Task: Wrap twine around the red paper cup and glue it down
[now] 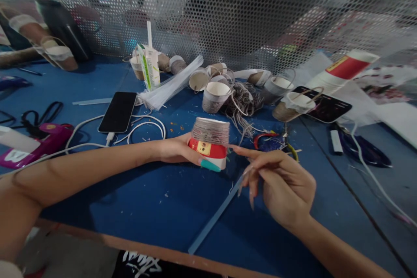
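My left hand (177, 150) is wrapped round a red and white paper cup (213, 151), its teal-nailed thumb on the front. Grey-brown cord (211, 130) winds in rows round the cup's upper part. My right hand (280, 182) is just right of the cup. Its index finger stretches to the cup's side, near the lowest cord row; the other fingers hang down, apart. A narrow pale translucent strip (213, 221) runs from beneath those fingertips to the table's front edge. Whether the fingers touch it I cannot tell.
Behind the cup stand several cord-wrapped cups (215, 97), a tangle of cord (243, 100) and a bundle of white strips (176, 84). A phone (117, 112) on a white cable and a purple glue gun (39, 143) lie left. Scissors (273, 141) lie beyond my right hand.
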`<action>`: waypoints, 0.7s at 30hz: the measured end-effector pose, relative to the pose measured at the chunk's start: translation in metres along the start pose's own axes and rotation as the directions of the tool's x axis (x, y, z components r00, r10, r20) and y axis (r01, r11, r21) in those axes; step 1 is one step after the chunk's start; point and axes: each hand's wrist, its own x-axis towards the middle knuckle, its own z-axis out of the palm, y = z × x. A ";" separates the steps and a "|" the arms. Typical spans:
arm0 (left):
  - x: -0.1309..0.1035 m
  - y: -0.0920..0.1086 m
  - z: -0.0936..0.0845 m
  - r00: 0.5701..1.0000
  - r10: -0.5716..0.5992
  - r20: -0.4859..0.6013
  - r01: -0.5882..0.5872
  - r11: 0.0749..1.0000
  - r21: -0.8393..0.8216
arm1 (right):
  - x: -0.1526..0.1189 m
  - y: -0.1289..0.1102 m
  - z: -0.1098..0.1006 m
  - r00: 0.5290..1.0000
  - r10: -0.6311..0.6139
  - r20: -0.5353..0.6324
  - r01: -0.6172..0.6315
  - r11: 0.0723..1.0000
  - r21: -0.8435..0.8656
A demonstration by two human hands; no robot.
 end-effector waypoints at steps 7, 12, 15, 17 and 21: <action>0.003 -0.001 0.008 0.992 0.034 -0.120 -0.034 0.999 0.001 | 0.000 0.003 -0.003 0.984 -0.140 -0.111 0.138 0.990 -0.021; 0.005 0.004 0.018 0.979 0.048 -0.196 -0.033 0.996 0.077 | -0.008 -0.002 -0.002 0.944 -0.241 0.225 0.303 0.905 -0.299; 0.005 0.006 0.020 0.983 0.036 -0.181 -0.023 0.997 0.074 | -0.006 -0.008 0.000 0.923 -0.273 0.269 0.368 0.829 -0.421; 0.005 0.006 0.021 0.982 0.048 -0.180 -0.034 0.996 0.079 | -0.003 -0.009 0.002 0.899 -0.299 0.321 0.427 0.766 -0.481; 0.006 0.007 0.021 0.979 0.071 -0.192 -0.048 0.992 0.118 | 0.001 -0.006 0.005 0.817 -0.331 0.472 0.559 0.657 -0.506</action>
